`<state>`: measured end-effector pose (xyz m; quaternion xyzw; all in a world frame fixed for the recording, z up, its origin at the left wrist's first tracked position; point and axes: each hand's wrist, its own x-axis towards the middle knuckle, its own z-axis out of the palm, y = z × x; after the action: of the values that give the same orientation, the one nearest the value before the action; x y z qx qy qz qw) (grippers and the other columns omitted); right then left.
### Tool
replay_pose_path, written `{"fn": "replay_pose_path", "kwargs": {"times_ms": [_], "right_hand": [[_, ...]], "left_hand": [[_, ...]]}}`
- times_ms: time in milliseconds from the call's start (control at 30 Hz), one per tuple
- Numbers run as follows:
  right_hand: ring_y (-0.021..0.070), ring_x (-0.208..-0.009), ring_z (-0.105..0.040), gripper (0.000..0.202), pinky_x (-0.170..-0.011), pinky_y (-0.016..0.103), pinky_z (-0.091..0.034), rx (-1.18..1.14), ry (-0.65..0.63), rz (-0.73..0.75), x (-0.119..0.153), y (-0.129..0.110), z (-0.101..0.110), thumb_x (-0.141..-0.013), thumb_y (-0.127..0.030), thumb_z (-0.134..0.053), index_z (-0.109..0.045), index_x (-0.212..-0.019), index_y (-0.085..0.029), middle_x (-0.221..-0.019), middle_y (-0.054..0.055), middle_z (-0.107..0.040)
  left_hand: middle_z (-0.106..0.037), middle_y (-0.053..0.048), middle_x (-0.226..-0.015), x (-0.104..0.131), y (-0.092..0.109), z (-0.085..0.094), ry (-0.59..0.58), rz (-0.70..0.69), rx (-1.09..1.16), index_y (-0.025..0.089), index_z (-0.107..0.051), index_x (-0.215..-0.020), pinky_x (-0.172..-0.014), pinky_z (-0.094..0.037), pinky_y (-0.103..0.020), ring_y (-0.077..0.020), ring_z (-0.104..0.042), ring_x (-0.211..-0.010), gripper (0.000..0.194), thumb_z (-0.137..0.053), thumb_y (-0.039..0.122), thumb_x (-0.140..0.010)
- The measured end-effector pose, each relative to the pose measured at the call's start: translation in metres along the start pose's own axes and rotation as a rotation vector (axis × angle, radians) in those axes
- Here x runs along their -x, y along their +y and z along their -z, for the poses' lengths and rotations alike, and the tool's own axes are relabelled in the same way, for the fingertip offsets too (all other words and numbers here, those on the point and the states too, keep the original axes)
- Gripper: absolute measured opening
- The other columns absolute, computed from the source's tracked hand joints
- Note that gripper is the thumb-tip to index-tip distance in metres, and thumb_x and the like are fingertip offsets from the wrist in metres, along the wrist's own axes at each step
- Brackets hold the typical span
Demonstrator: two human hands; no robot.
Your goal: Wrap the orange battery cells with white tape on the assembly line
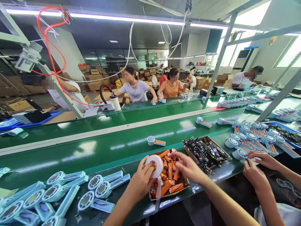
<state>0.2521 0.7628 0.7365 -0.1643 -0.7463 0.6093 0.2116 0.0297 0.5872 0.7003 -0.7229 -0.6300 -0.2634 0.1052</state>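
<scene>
My left hand [140, 181] is closed around a roll of white tape [160, 164], its fingers through and over the core. From the roll a loose strip of tape [159, 193] hangs down past the table's front edge. Just right of it, my right hand [190, 169] reaches over a cardboard box [186, 185] of orange cylindrical batteries [169, 171]. Its fingers are spread at the box's upper right, close to the batteries, and I see nothing held in them. On the left lie several light-blue fan-shaped housings [86, 201] with open handles.
Right of the batteries is a box of black circuit boards [207, 153]. A co-worker's hands [257, 168] work on a blue housing at the right, beside piled housings [252, 138]. One housing with an orange battery [155, 141] lies on the green conveyor belt [77, 157]. People sit opposite.
</scene>
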Motion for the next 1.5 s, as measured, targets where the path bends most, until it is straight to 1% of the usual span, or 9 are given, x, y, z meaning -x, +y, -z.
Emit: {"fn": "replay_pose_path", "kwargs": {"times_ms": [233,433,700,900,1000,1133,1233,1333,1500], "right_hand": [[0.0103,-0.061,-0.060,0.031,-0.059,0.020,-0.043,0.121,-0.673,-0.023,0.041,0.050,-0.087,-0.091,-0.050,-0.071,-0.080,-0.085,-0.021,-0.070,-0.001,-0.070],[0.0090,-0.054,-0.055,0.076,-0.050,0.020,-0.044,-0.132,-0.343,-0.195,0.020,0.034,-0.081,-0.072,-0.068,-0.084,-0.058,-0.127,-0.022,-0.085,-0.003,-0.070],[0.0211,-0.112,-0.067,0.028,-0.091,0.038,-0.060,0.056,-0.515,-0.084,0.044,0.021,-0.084,-0.101,-0.038,-0.064,-0.067,-0.125,-0.025,-0.133,0.008,-0.065],[0.0114,-0.067,-0.063,0.073,-0.059,0.019,-0.048,0.045,-0.570,-0.110,0.025,0.025,-0.085,-0.080,-0.055,-0.084,-0.061,-0.141,-0.022,-0.081,-0.002,-0.072],[0.0078,-0.060,-0.058,0.050,-0.057,0.016,-0.044,0.056,-0.761,-0.017,0.024,0.038,-0.098,-0.092,-0.055,-0.070,-0.075,-0.119,-0.013,-0.073,-0.001,-0.069],[0.0081,-0.061,-0.058,0.041,-0.057,0.018,-0.040,0.345,-0.841,0.227,0.031,0.056,-0.108,-0.099,-0.054,-0.061,-0.080,-0.105,-0.018,-0.076,-0.001,-0.071],[0.0129,-0.078,-0.066,0.041,-0.073,0.021,-0.048,0.602,-0.619,0.322,0.026,0.049,-0.092,-0.098,-0.058,-0.062,-0.075,-0.118,-0.025,-0.091,-0.001,-0.077],[0.0236,-0.112,-0.064,0.048,-0.102,0.036,-0.048,0.843,-0.396,0.395,0.017,0.034,-0.069,-0.097,-0.060,-0.062,-0.069,-0.129,-0.024,-0.122,0.007,-0.074],[0.0219,-0.116,-0.059,0.033,-0.104,0.037,-0.046,0.995,-0.465,0.506,0.004,0.033,-0.057,-0.106,-0.048,-0.050,-0.072,-0.120,-0.028,-0.129,0.004,-0.068]], "left_hand": [[-0.070,-0.012,-0.123,0.032,-0.013,0.015,0.367,0.088,-0.114,0.021,-0.065,-0.123,-0.108,-0.059,-0.055,-0.0358,-0.045,-0.149,0.032,-0.054,0.008,-0.096],[-0.071,-0.010,-0.121,0.043,-0.004,0.027,0.278,-0.062,-0.067,0.021,-0.068,-0.117,-0.108,-0.060,-0.054,-0.0379,-0.038,-0.153,0.034,-0.057,0.001,-0.092],[-0.071,-0.010,-0.127,0.084,-0.021,0.026,0.417,0.235,-0.022,0.039,-0.062,-0.138,-0.098,-0.066,-0.059,-0.0343,-0.055,-0.142,0.048,-0.059,0.017,-0.095],[-0.076,-0.007,-0.117,0.095,-0.014,0.024,0.340,-0.029,-0.038,0.029,-0.076,-0.114,-0.108,-0.061,-0.058,-0.0375,-0.043,-0.151,0.041,-0.066,0.004,-0.084],[-0.076,-0.007,-0.120,0.088,-0.003,0.023,0.335,0.025,0.033,0.025,-0.077,-0.109,-0.115,-0.055,-0.055,-0.0356,-0.043,-0.151,0.030,-0.065,0.006,-0.089],[-0.072,-0.007,-0.134,0.099,-0.010,0.016,0.346,0.291,0.231,0.026,-0.076,-0.117,-0.104,-0.062,-0.041,-0.0307,-0.061,-0.136,0.023,-0.068,0.029,-0.095],[-0.071,-0.006,-0.137,0.116,-0.017,0.005,0.308,0.414,0.304,0.028,-0.074,-0.123,-0.099,-0.064,-0.038,-0.0303,-0.067,-0.128,0.032,-0.071,0.038,-0.093],[-0.071,-0.004,-0.136,0.126,-0.017,-0.012,0.296,0.449,0.304,0.030,-0.073,-0.126,-0.104,-0.061,-0.040,-0.0300,-0.066,-0.130,0.035,-0.072,0.037,-0.092],[-0.074,-0.002,-0.131,0.124,-0.010,-0.035,0.296,0.397,0.221,0.031,-0.076,-0.121,-0.113,-0.055,-0.042,-0.0298,-0.061,-0.136,0.031,-0.069,0.038,-0.092]]}}
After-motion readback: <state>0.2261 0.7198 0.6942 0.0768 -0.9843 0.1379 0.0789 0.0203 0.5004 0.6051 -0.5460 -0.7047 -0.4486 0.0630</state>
